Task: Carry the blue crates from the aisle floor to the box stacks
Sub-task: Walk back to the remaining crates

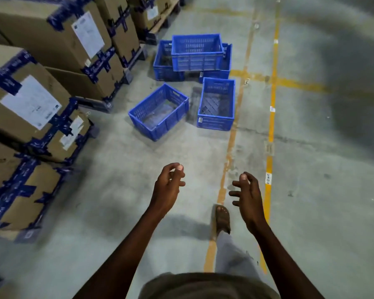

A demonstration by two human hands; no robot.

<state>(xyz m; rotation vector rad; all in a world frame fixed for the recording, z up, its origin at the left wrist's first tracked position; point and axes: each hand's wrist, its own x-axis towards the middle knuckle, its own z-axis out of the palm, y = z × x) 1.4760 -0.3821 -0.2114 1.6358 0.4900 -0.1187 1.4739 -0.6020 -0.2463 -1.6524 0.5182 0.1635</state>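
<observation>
Several blue plastic crates lie on the concrete aisle floor ahead. One empty crate (pixel 159 111) sits turned at an angle, another (pixel 216 104) stands straight to its right. Behind them a crate (pixel 197 52) rests on top of two others (pixel 165 61). Stacks of taped cardboard boxes (pixel 30 108) line the left side. My left hand (pixel 168 186) and my right hand (pixel 247 195) reach forward, well short of the crates, fingers loosely curled and holding nothing.
Yellow floor lines (pixel 271 126) run along the aisle to the right of the crates. The box stacks stand on dark pallets (pixel 108 104). My sandalled foot (pixel 222 219) steps forward below my right hand. Bare concrete lies between me and the crates.
</observation>
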